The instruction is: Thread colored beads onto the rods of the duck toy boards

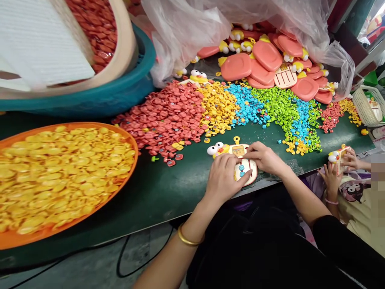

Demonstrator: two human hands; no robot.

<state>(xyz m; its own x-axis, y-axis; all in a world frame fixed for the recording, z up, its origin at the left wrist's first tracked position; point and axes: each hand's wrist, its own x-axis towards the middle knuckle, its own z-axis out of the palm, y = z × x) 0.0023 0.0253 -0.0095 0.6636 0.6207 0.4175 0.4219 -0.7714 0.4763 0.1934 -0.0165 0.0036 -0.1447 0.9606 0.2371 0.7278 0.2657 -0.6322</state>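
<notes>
A cream plastic toy panel (249, 170) with a duck-like head, bulging white eyes and a yellow loop lies on the green table near its front edge. Two blue pieces (242, 170) sit in its slots. My left hand (224, 176) lies over the panel's head side, thumb along the lower part, gripping it. My right hand (262, 157) is at the upper right edge, fingertips pinched together over the panel. Whatever is between those fingertips is hidden. Loose red pieces (168, 120), yellow pieces (218, 108) and blue pieces (245, 102) are heaped behind the panel.
An orange tray (132, 160) of yellow discs stands at left, below a teal tub (147, 68). Finished-looking pink toy backs (267, 54) pile up behind, under plastic film (186, 28). At right, another person's hands (332, 180) hold a similar toy. A basket (365, 106) stands beyond.
</notes>
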